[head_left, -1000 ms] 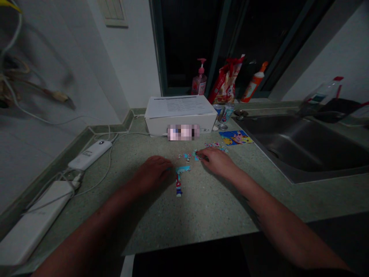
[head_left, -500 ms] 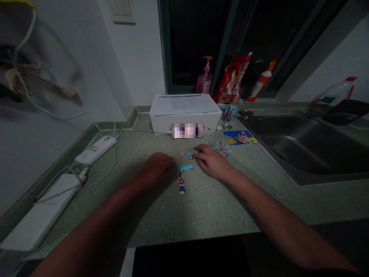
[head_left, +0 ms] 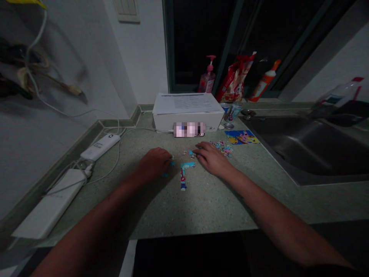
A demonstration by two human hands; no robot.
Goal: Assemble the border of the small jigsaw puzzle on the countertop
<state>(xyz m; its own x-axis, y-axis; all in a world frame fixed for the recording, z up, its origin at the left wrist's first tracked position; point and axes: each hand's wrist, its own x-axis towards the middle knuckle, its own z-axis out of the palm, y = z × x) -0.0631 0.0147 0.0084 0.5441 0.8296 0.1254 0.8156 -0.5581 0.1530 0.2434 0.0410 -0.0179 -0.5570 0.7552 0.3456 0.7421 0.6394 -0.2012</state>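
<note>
On the speckled green stone counter (head_left: 201,211), a short run of joined jigsaw pieces (head_left: 187,165) lies in an L shape, one arm running across and the other running down toward the person. That much is assembled. The rest is not, as far as the view shows: a scatter of loose pieces (head_left: 190,153) sits close by at 12 o'clock from the L, and a larger heap of loose pieces (head_left: 222,149) lies farther off at 2 o'clock. Beyond that heap, a printed picture card (head_left: 242,137) lies flat. The left hand (head_left: 153,163) rests palm down at 10 o'clock from the L, fingers curled, with two small blue pieces (head_left: 172,163) beside its fingertips. The right hand (head_left: 211,158) rests palm down at 2 o'clock, fingers reaching toward the scatter. Neither hand visibly holds anything, though I cannot tell whether a tiny piece lies under the fingertips. Compared with half a second earlier, the left hand sits slightly farther from the L, the blue pieces now show, and the whole view has drifted a little
</note>
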